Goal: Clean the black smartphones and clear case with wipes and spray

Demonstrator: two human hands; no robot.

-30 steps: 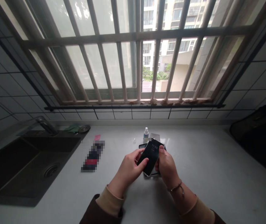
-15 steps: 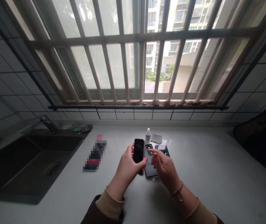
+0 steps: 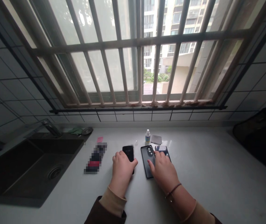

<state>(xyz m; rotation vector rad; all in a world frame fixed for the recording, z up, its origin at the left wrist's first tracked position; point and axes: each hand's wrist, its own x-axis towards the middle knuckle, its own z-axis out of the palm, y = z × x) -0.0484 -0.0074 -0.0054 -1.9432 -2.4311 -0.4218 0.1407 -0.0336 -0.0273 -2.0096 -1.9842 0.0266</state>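
Note:
My left hand [image 3: 121,169] grips a dark smartphone [image 3: 128,151] at the counter, fingers over its left side and thumb at its right edge. Lit digits show on its screen, and my hand hides its lower part. A black phone case [image 3: 146,155] with camera cut-outs lies to the right. Over the case's right edge is my right hand [image 3: 164,168], its thumb stretched apart above the case. Its fingers reach onto a second phone [image 3: 161,148], partly covered by them; no firm hold shows.
Behind the phones stand a small white-capped bottle [image 3: 147,137] and a flat grey cloth or packet [image 3: 156,139]. A pink slip [image 3: 100,139] and a pixelated dark item [image 3: 95,158] lie left. The sink [image 3: 32,168] is far left, a black bag [image 3: 261,137] far right.
My left hand has lowered the smartphone to the counter, leftwards, and its screen now shows digits. My right hand has gone from a pointing finger to reaching down over the case and second phone.

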